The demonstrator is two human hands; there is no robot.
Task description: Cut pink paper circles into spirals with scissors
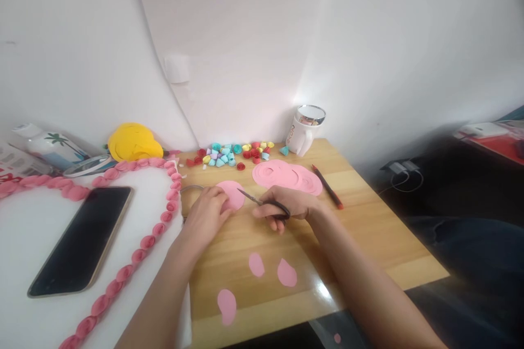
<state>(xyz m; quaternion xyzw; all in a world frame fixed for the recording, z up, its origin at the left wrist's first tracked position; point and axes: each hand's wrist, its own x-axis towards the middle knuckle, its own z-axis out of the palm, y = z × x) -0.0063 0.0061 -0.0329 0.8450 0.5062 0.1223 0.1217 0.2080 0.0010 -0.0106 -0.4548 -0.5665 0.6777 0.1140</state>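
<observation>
My left hand (208, 209) is closed on the left edge of a round pink paper piece (234, 194), its fingertips partly over the paper. In my right hand (282, 204) are scissors with black handles (281, 209); their pointed blades reach left to the paper's right side. Behind my right hand lie overlapping pink paper circles (286, 174) with spiral cuts. Nearer the front of the wooden table (360, 251) are three small pink paper pieces, one of them (226, 306) at the left.
A black phone (82, 242) rests on a white board (151, 294) edged with pink rolled flowers. Small coloured paper rolls (223, 155), a white mug (303, 133) and a dark red-ended pen (327, 186) stand or lie toward the back. A yellow paper flower (135, 143) is back left.
</observation>
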